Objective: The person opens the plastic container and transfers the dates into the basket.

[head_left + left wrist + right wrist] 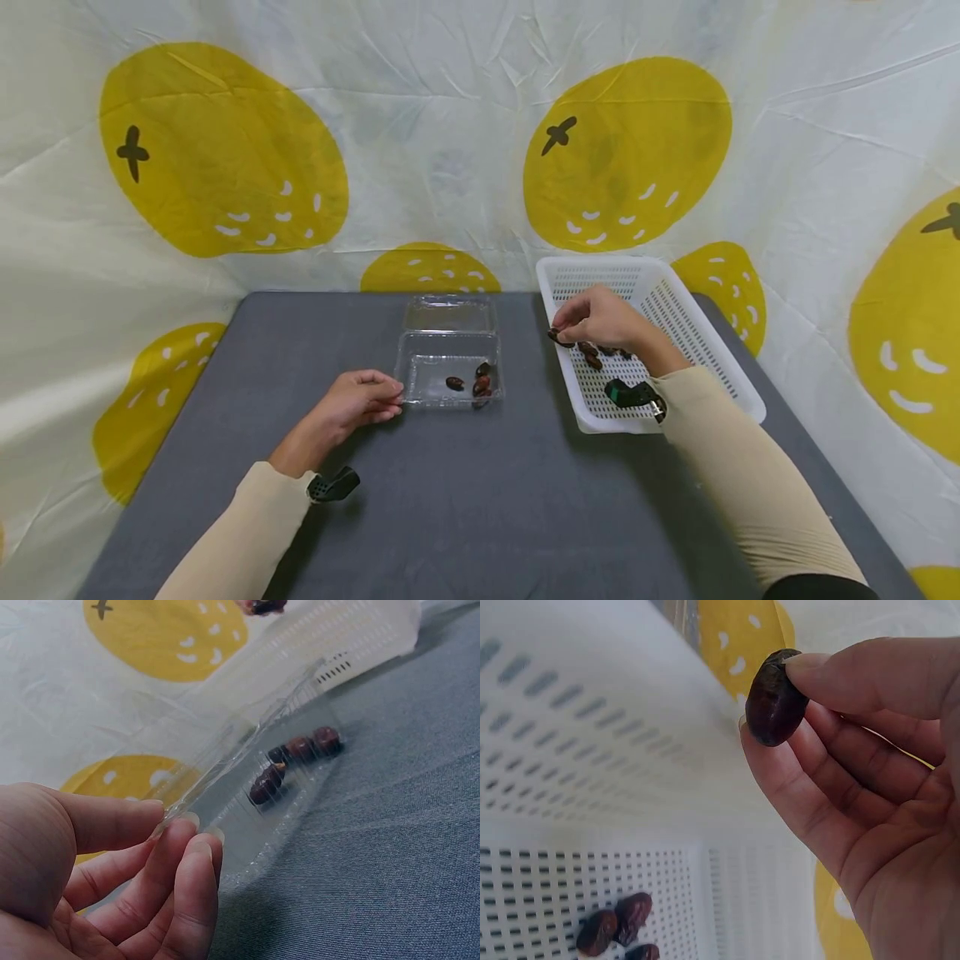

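A dark brown date (pixel 776 699) is pinched between the thumb and fingers of my right hand (pixel 602 318), over the left rim of a white perforated basket (pixel 705 354). Inside that basket lie several more dates (pixel 598 932), partly hidden by the hand in the head view. My left hand (pixel 358 400) pinches the near left edge of a clear plastic box (pixel 431 367) with thumb and fingertips. The box stands on the table with its lid (pixel 450 315) folded back. Several dates (pixel 482 385) lie in it, mostly along its right side, with one (pixel 454 383) nearer the middle.
A grey cloth-covered table (pixel 480 508) carries both containers, the basket to the right of the box. Behind the table hangs a white sheet (pixel 442 142) printed with yellow fruit. Small dark cameras (pixel 333 485) are strapped at both wrists.
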`<state>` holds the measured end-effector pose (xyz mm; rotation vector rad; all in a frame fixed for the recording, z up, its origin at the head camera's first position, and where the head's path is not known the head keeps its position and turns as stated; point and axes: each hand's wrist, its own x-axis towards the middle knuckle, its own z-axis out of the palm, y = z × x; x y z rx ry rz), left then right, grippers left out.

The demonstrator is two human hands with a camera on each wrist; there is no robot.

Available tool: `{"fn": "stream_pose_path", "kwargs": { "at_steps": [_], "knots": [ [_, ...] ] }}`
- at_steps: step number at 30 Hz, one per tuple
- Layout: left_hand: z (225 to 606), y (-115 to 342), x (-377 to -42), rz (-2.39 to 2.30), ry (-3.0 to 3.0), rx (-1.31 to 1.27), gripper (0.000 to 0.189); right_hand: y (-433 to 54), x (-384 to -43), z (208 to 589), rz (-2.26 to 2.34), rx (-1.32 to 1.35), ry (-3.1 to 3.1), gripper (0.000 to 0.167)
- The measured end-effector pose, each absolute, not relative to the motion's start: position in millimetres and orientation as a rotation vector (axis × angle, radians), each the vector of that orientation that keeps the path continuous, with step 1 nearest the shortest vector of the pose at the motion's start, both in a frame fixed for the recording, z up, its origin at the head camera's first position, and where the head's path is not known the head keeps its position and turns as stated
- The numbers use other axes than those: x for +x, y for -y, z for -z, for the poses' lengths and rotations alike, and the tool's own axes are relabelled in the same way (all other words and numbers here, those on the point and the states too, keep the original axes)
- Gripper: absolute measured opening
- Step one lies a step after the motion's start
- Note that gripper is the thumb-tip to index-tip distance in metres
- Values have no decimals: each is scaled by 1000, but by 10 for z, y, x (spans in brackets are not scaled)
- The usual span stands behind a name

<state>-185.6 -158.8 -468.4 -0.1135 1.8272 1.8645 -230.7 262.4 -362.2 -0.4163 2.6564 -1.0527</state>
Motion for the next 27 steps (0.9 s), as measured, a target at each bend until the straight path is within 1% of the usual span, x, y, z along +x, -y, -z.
{"fn": "stream_pose_path", "kwargs": {
  "at_steps": [4, 9, 15, 21, 27],
  "knots": [
    [4685, 1578, -1855, -1865, -1832, -129, 17, -2735, -2308, 3637, 1019, -431, -2726, 14],
    [4690, 1575, -1851, -1872, -1829, -134, 15, -2882, -2299, 3667, 1018, -391, -2749, 19],
    [4698, 1567, -1851, -1871, -1832, -130, 21, -3074, -2293, 3747, 960, -260, -2774, 18],
    [4695, 1556, -1844, -1880, -1825, -146, 17, -3229, -2290, 3840, 935, -156, -2746, 20],
    [4695, 1563, -1847, -1886, -1821, -139, 17, -3305, -2328, 3949, 927, -4, -2719, 21]
  ]
}}
